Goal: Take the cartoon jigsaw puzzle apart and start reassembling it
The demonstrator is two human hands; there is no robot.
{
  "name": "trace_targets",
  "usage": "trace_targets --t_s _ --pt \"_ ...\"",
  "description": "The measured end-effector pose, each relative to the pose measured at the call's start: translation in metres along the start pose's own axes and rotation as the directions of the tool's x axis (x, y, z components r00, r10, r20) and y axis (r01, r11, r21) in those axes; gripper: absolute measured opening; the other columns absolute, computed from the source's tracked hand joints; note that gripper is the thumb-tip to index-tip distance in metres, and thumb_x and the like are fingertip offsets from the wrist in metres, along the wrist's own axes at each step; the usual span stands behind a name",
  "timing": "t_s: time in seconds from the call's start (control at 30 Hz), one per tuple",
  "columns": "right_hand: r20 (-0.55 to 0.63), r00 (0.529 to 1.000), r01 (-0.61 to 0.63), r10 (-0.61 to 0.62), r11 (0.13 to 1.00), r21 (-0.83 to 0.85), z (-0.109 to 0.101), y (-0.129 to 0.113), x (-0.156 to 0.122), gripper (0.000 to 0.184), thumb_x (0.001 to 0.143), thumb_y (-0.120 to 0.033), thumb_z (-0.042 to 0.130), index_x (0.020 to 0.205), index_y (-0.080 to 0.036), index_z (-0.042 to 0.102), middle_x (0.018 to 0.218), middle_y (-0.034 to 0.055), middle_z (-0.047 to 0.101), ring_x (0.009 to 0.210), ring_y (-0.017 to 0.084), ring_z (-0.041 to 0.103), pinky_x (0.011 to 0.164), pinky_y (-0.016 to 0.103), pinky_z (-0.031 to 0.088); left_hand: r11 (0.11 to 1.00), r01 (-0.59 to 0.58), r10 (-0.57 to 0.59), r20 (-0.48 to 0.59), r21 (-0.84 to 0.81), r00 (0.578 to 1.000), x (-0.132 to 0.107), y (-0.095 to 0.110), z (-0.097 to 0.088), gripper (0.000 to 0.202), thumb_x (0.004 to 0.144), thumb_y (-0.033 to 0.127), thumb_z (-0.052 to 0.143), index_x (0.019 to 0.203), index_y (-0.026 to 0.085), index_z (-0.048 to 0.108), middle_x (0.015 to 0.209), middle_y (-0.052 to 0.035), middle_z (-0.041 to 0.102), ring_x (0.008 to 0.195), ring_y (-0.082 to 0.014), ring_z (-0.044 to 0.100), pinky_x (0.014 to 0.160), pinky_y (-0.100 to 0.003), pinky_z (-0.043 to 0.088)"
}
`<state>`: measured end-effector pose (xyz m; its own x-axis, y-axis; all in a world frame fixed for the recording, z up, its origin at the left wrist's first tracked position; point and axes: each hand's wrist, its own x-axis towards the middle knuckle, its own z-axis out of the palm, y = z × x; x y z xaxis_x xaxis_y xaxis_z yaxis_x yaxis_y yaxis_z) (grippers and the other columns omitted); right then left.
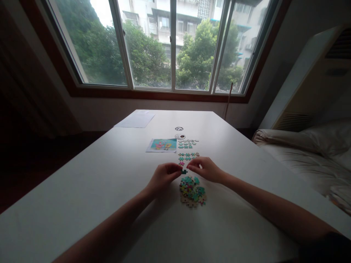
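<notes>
Between thumb and fingers, my left hand [162,178] pinches a dark green jigsaw puzzle piece [184,171]. My right hand [205,168] is just right of that piece, its thumb and index finger brought close together; whether a small piece sits between them is too small to see. Below both hands lies a heap of loose jigsaw pieces [192,191], mostly green with some red, yellow and bare cardboard backs. Beyond the fingers, puzzle pieces [185,155] lie in short rows, a pink one [181,163] nearest my left fingertips. Farther up are more rows of green pieces [185,143].
A colourful picture sheet [163,145] lies left of the rows. Behind them are two small round objects [180,136] on the white table [109,182]. White paper [134,120] rests at the far left corner. A sofa [296,146] stands right of the table, windows beyond.
</notes>
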<state>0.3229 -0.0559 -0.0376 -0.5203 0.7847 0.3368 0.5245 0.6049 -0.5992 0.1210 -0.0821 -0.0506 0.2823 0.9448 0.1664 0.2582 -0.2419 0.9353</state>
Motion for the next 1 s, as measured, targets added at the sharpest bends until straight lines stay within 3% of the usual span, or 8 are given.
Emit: trace_targets --t_s 0.3,0.6,0.7,0.8,0.9,1.0 --pt "-0.104 0.993 -0.038 0.049 0.993 0.108 0.006 -0.007 -0.016 0.02 0.078 -0.032 0.056 0.072 -0.015 0.065 0.062 0.0001 0.06 0.055 0.009 0.046 0.052 0.02 0.036 0.994 0.002 -0.005 -0.037 -0.105 0.999 -0.005 0.009 0.006 0.023 0.067 0.029 0.066 0.083 0.012 0.066 0.077 -0.0072 0.069 0.071 -0.0183 0.063 0.067 -0.03 0.05" --pt "-0.179 0.981 -0.042 0.073 0.984 0.174 0.017 -0.013 -0.023 0.016 0.076 -0.03 0.056 0.072 -0.016 0.061 0.062 -0.0001 0.058 0.056 0.01 0.047 0.054 0.022 0.038 0.996 -0.045 0.042 -0.041 -0.081 0.998 -0.008 0.006 0.008 0.026 0.07 0.03 0.063 0.088 0.012 0.062 0.07 -0.0052 0.067 0.066 -0.0163 0.062 0.064 -0.028 0.05" --pt "-0.288 0.951 -0.053 0.114 0.976 0.212 0.014 -0.007 -0.021 0.018 0.076 -0.031 0.055 0.069 -0.015 0.058 0.06 -0.0004 0.055 0.056 0.01 0.045 0.054 0.022 0.038 0.997 -0.077 0.075 -0.054 -0.023 0.996 -0.007 0.004 0.006 0.027 0.072 0.03 0.061 0.093 0.013 0.06 0.072 -0.0044 0.066 0.069 -0.0158 0.062 0.065 -0.028 0.05" --pt "-0.425 0.886 -0.056 0.183 0.954 0.295 0.007 0.009 -0.017 0.02 0.075 -0.034 0.055 0.068 -0.015 0.056 0.06 -0.0004 0.053 0.057 0.01 0.045 0.054 0.023 0.038 0.992 -0.101 0.107 -0.079 0.078 0.991 -0.006 0.003 0.002 0.023 0.073 0.029 0.058 0.091 0.015 0.06 0.072 -0.0026 0.064 0.067 -0.0142 0.06 0.064 -0.026 0.048" --pt "-0.466 0.849 -0.055 0.249 0.919 0.39 0.001 0.025 -0.013 0.022 0.073 -0.036 0.057 0.066 -0.015 0.055 0.06 -0.0006 0.052 0.057 0.011 0.045 0.054 0.023 0.038 0.975 -0.112 0.131 -0.092 0.193 0.987 -0.004 0.0 -0.003 0.017 0.072 0.026 0.056 0.084 0.016 0.062 0.066 -0.0004 0.062 0.06 -0.0125 0.057 0.061 -0.025 0.046" --pt "-0.456 0.846 -0.058 0.275 0.899 0.434 0.001 0.032 -0.012 0.023 0.072 -0.037 0.058 0.065 -0.015 0.055 0.059 -0.001 0.052 0.056 0.01 0.044 0.054 0.023 0.038 0.95 -0.118 0.149 -0.086 0.288 0.985 -0.004 -0.004 -0.005 0.015 0.071 0.023 0.055 0.08 0.016 0.063 0.062 0.0012 0.061 0.055 -0.0111 0.054 0.056 -0.023 0.043"
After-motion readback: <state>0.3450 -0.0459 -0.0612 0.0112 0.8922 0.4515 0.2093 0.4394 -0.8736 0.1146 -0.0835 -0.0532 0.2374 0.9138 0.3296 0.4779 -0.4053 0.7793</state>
